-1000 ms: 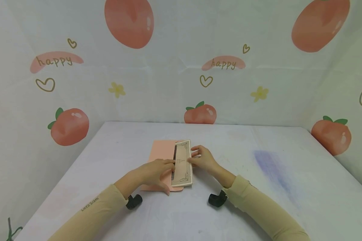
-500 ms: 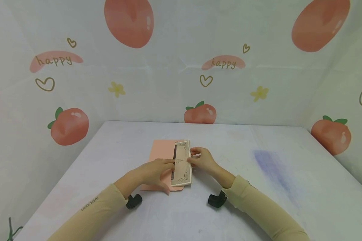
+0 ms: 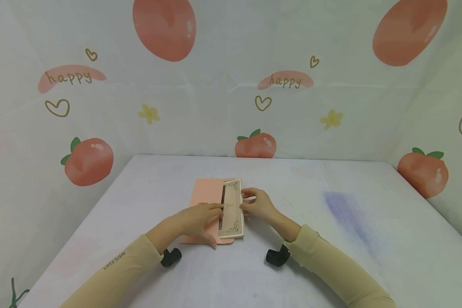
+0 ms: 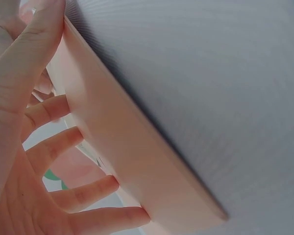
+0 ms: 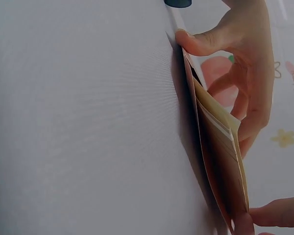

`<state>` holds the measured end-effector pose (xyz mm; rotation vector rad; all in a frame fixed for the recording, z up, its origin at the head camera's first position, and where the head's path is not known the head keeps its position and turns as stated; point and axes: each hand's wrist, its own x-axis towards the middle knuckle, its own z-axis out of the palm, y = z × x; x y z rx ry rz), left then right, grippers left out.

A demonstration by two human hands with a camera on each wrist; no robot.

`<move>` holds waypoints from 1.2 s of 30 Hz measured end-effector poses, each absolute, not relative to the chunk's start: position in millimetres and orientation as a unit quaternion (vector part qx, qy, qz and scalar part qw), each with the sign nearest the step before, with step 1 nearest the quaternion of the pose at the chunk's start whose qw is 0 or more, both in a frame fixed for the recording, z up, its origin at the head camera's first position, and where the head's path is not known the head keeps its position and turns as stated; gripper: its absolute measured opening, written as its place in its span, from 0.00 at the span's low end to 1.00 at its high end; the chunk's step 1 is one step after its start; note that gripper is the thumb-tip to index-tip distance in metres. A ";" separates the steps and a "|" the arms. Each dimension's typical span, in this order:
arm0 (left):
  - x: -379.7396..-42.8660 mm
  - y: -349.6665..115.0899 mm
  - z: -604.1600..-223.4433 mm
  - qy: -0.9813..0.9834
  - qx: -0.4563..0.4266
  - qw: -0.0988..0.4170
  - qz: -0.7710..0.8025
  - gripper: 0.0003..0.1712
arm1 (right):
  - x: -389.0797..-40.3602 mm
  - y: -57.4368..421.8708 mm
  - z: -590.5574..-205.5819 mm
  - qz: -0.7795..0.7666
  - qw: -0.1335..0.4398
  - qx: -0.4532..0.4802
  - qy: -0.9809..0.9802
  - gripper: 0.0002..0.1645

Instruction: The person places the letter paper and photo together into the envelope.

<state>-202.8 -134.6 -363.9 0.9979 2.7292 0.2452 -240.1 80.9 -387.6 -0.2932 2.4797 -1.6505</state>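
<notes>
A pink envelope-like paper sleeve [image 3: 208, 192] lies flat on the table at the middle of the head view. Along its right side sits a beige card [image 3: 231, 220] with ornate printed corners, and a dark strip shows by the card's left edge. My left hand [image 3: 200, 218] rests on the sleeve with fingers spread; in the left wrist view its fingertips touch the pink paper [image 4: 122, 137]. With thumb and fingers, my right hand [image 3: 259, 204] pinches the card's right edge. From the right wrist, the card's layers [image 5: 218, 115] stand a little apart. How deep the card sits is hidden.
White cloth covers the table [image 3: 300, 184], with a bluish-purple patch [image 3: 350, 222] on the right. A printed backdrop [image 3: 215, 107] rises behind it. Black wrist mounts [image 3: 171, 258] show under the sleeves. A green cord [image 3: 13, 295] hangs at the lower left.
The card's right edge has shifted very slightly left, and my right hand has moved a little with it. My left hand and the pink sleeve have stayed in place.
</notes>
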 end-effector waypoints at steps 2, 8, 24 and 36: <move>-202.7 -134.7 -363.8 0.930 0.338 0.113 0.085 0.41 | -240.4 80.1 -388.6 -0.549 0.073 -0.100 0.827 0.29; -202.4 -135.4 -363.9 0.928 0.345 0.111 0.084 0.40 | -240.6 75.8 -390.3 -0.551 0.070 -0.094 0.827 0.29; -204.1 -137.0 -366.7 0.925 0.357 0.102 0.079 0.40 | -237.4 70.1 -389.8 -0.550 0.050 -0.100 0.827 0.30; -204.2 -137.2 -366.1 0.928 0.350 0.101 0.083 0.41 | -235.8 65.8 -388.2 -0.546 0.045 -0.091 0.831 0.30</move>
